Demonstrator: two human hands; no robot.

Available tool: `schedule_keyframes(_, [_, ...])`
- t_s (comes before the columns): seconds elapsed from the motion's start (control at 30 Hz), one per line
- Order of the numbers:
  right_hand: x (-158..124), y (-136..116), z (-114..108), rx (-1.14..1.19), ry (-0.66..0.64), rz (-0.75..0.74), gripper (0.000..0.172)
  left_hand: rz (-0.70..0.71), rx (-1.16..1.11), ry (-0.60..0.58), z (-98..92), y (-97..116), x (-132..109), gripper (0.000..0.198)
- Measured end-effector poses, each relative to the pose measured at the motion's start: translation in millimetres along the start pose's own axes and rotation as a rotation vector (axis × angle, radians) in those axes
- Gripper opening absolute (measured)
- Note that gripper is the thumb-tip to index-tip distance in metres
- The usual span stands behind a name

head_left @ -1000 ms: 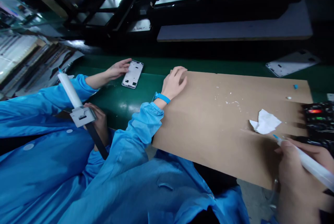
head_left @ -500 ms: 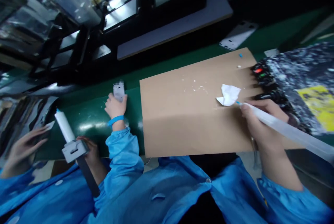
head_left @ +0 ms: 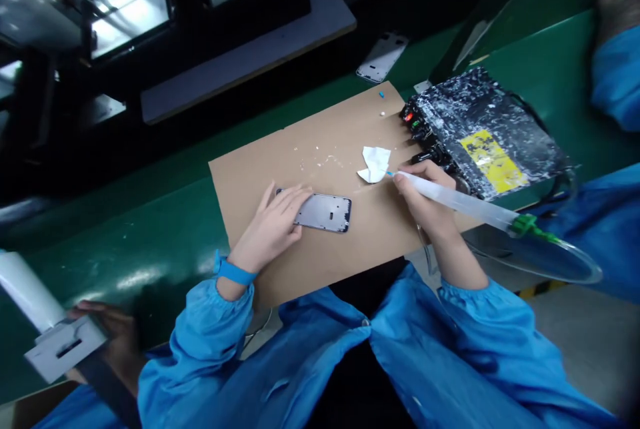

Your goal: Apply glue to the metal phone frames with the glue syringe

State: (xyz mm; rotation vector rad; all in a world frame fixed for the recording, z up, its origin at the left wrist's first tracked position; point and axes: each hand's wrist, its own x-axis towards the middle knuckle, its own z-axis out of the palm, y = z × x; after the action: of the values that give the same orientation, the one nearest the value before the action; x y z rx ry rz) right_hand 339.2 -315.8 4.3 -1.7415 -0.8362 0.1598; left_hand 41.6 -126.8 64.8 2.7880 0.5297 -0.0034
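Observation:
My left hand [head_left: 273,225] lies on the left end of a grey phone frame [head_left: 327,212], fingers flat and pressing it onto the brown cardboard sheet [head_left: 320,255]. A blue band sits on that wrist. My right hand [head_left: 425,199] is closed round a long clear glue syringe [head_left: 460,202]. Its blue tip touches a crumpled white tissue [head_left: 374,163] lying on the cardboard.
A splattered black controller box [head_left: 487,132] with a yellow label stands right of the cardboard. Another phone frame [head_left: 383,57] lies on the green belt [head_left: 125,242] beyond. A co-worker's hand [head_left: 107,339] holds a white tube dispenser [head_left: 47,325] at lower left. Another blue sleeve [head_left: 617,75] shows at far right.
My left hand has carried the phone frame from the green belt onto the cardboard. The view has swung right; the syringe tip stays at the tissue.

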Motion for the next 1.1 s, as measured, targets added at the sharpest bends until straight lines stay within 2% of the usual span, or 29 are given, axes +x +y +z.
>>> schedule_keyframes(0.07, [0,1,0,-0.024,-0.004,-0.012,0.027,0.039,-0.03,0.019,7.8,7,3,0.091])
schedule_keyframes(0.1, [0,1,0,-0.028,-0.005,-0.02,0.027,0.007,-0.045,0.055,11.6,8,3,0.088])
schedule_keyframes(0.2, [-3,2,1,-0.038,-0.013,-0.048,0.028,-0.275,-0.029,0.245,25.8,6,5,0.071])
schedule_keyframes(0.27, [-7,-1,4,-0.05,-0.026,-0.073,0.027,-0.442,0.005,0.326,37.1,4,8,0.079])
schedule_keyframes(0.3, [-9,-5,5,-0.059,-0.039,-0.087,0.027,-0.466,0.001,0.335,42.4,3,10,0.083])
schedule_keyframes(0.43, [-16,-29,19,-0.023,-0.182,-0.132,0.027,-0.304,-0.185,0.288,55.6,4,17,0.088])
schedule_keyframes(0.6, [-23,-48,51,0.184,-0.425,-0.09,0.032,-0.094,-0.388,0.184,59.2,8,18,0.087])
schedule_keyframes(0.67, [-28,-48,62,0.23,-0.469,-0.052,0.037,-0.111,-0.377,0.217,60.1,10,16,0.087])
schedule_keyframes(0.77, [-34,-44,71,0.206,-0.453,-0.029,0.037,-0.185,-0.319,0.269,61.2,13,14,0.09])
schedule_keyframes(1.1, [-40,-38,71,0.13,-0.491,-0.012,0.032,-0.211,-0.311,0.259,60.2,15,16,0.086])
